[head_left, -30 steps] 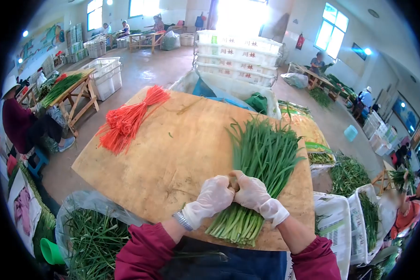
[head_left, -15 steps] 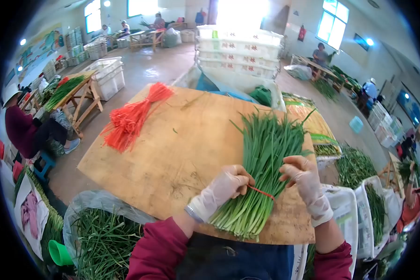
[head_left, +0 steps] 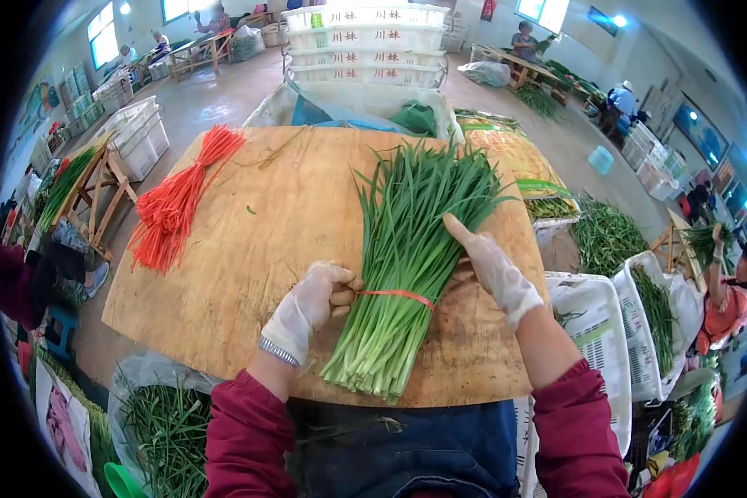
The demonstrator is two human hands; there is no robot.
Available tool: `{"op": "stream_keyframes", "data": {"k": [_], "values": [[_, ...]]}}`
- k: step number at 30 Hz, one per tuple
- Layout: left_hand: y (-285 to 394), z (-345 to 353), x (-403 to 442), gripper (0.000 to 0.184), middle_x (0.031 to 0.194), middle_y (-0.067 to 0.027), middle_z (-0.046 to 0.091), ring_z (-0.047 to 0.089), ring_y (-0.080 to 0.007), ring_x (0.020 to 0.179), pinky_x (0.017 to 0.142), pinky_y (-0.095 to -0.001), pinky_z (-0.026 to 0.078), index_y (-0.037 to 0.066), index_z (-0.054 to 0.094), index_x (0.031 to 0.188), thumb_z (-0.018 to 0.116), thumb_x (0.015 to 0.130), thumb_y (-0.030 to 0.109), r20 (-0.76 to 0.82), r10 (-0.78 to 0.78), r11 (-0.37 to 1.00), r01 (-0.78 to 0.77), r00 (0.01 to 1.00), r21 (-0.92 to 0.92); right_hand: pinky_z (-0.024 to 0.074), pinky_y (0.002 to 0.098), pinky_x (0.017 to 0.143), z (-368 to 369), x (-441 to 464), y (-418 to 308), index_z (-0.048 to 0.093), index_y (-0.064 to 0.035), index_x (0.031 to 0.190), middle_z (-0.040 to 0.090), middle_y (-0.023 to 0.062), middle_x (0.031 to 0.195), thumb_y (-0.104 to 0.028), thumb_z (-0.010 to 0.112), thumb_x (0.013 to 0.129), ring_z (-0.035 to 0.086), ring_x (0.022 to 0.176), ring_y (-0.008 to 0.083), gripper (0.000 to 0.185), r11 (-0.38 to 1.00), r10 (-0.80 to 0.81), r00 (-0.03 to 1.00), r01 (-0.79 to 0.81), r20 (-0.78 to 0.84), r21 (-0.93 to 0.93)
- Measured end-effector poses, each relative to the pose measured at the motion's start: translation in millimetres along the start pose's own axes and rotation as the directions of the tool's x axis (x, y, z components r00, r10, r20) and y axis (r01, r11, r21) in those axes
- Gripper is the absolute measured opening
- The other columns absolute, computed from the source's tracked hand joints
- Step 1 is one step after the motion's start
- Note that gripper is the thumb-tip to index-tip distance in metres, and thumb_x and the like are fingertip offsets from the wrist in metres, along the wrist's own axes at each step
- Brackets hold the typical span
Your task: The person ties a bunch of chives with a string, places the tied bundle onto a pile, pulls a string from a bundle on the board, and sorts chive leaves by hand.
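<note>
Tabletop: a broad, pale-brown wooden board [head_left: 249, 274] fills the middle of the frame in front of me.
Crates: a stack of white plastic crates with red lettering [head_left: 365, 58] stands beyond it, at upper centre.
Bag: a clear plastic bag [head_left: 141, 378] of loose green leaves sits at lower left.
Bundle: a thick sheaf of long, flat green leaves with pale stems [head_left: 407, 249] lies on the board, right of centre, its cut ends toward me.
Strips: a sheaf of thin red strips [head_left: 174, 199], gathered near its upper end, lies at the board's left.
Right hand: my translucent-gloved right hand [head_left: 500, 278] is unclenched at the bundle's right side — thumb against the leaves, fingers partly hidden.
Left hand: my translucent-gloved left hand [head_left: 307, 309] is curled at the bundle's left edge, pinching the tie's end.
Tie: a narrow red strip [head_left: 402, 295] crosses the bundle's stems.
</note>
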State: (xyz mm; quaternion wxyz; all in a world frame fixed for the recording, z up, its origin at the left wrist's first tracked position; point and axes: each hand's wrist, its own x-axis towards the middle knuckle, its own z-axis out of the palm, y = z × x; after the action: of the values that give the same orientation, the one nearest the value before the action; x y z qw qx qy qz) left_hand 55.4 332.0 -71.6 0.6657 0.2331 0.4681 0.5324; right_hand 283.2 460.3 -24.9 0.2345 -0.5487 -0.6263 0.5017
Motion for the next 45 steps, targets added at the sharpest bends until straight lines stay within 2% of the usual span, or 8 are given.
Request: {"op": "stream_keyframes", "data": {"k": [4,9,12,16,21,28,32,45], "values": [[5,-13,8,0.019,0.051,0.0038,0.03,0.023,-0.0075,0.042,0.041,-0.0242,0.02,0.003,0.049,0.071,0.043,0.082,0.017,0.047,-0.114,0.993,0.114,0.992,0.015,0.0489,0.0354,0.075,21,24,-19,0.058,0.0044,0.106,0.064,0.015,0.095,-0.056,0.06,0.076,0.062,0.082,0.0265,0.068,0.987,0.002,0.997,-0.015,0.082,0.161],[16,-16,9,0.017,0.059,-0.0012,0.044,0.035,-0.0096,0.046,0.042,-0.023,0.025,0.003,0.052,0.069,0.048,0.077,0.018,0.009,-0.111,0.989,0.11,0.994,0.103,0.0528,0.0302,0.065,52,42,-29,0.061,0.0033,0.102,0.066,0.0101,0.09,-0.025,0.064,0.081,0.064,0.073,0.0175,0.036,0.926,-0.017,0.983,-0.053,0.181,0.373],[24,-7,13,0.02,0.061,-0.0056,0.047,0.046,-0.0139,0.051,0.044,-0.0241,0.032,-0.001,0.055,0.072,0.049,0.077,0.017,-0.057,-0.016,0.906,0.039,0.998,0.422,0.0535,0.0311,0.063,64,59,-27,0.061,0.0033,0.1,0.066,0.0109,0.086,-0.018,0.063,0.081,0.064,0.069,0.0185,0.029,0.895,-0.048,0.977,-0.05,0.206,0.443],[54,21,-17,0.023,0.072,-0.0126,0.053,0.055,-0.0197,0.058,0.054,-0.0296,0.043,-0.004,0.057,0.078,0.049,0.08,0.017,0.258,0.171,0.438,-0.308,0.951,0.845,0.0539,0.0297,0.062,50,30,-60,0.06,0.0044,0.1,0.066,0.0106,0.086,-0.01,0.062,0.079,0.064,0.067,0.0187,0.026,0.809,-0.248,0.943,0.075,0.223,0.583],[54,39,-34,0.025,0.083,-0.0165,0.059,0.059,-0.0226,0.068,0.061,-0.0315,0.047,-0.004,0.058,0.086,0.05,0.083,0.019,0.451,0.45,0.006,-0.508,0.771,0.861,0.0549,0.0292,0.063,3,-44,-117,0.055,0.0046,0.105,0.063,0.0126,0.089,-0.008,0.066,0.075,0.064,0.072,0.0195,0.034,0.634,-0.64,0.765,0.579,-0.072,0.513],[83,141,-78,0.018,0.087,-0.0185,0.062,0.061,-0.0313,0.079,0.069,-0.0344,0.049,-0.001,0.058,0.088,0.053,0.084,0.015,0.512,0.642,-0.084,-0.611,0.571,0.787,0.0532,0.0278,0.062,-51,-109,-146,0.064,0.0035,0.092,0.066,0.0114,0.082,-0.015,0.069,0.075,0.065,0.066,0.0177,0.026,0.47,-0.782,0.577,0.795,-0.237,0.383],[31,126,6,0.017,0.082,-0.021,0.062,0.06,-0.0376,0.08,0.069,-0.0386,0.049,0.001,0.058,0.086,0.056,0.081,0.018,0.386,0.606,0.157,-0.579,0.696,0.8,0.0518,0.0279,0.066,-49,-115,-113,0.064,0.0044,0.095,0.066,0.0116,0.085,-0.012,0.069,0.072,0.063,0.071,0.0178,0.029,0.493,-0.728,0.561,0.828,-0.395,0.268],[38,146,-23,0.01,0.068,-0.0222,0.058,0.059,-0.0417,0.069,0.061,-0.0458,0.048,0.001,0.055,0.081,0.056,0.076,0.01,0.417,0.674,-0.088,-0.495,0.61,0.865,0.049,0.0276,0.071,-41,-107,-81,0.063,0.004,0.094,0.065,0.0073,0.088,-0.002,0.062,0.073,0.06,0.077,0.0138,0.022,0.392,-0.67,0.543,0.838,-0.506,0.379]]}}
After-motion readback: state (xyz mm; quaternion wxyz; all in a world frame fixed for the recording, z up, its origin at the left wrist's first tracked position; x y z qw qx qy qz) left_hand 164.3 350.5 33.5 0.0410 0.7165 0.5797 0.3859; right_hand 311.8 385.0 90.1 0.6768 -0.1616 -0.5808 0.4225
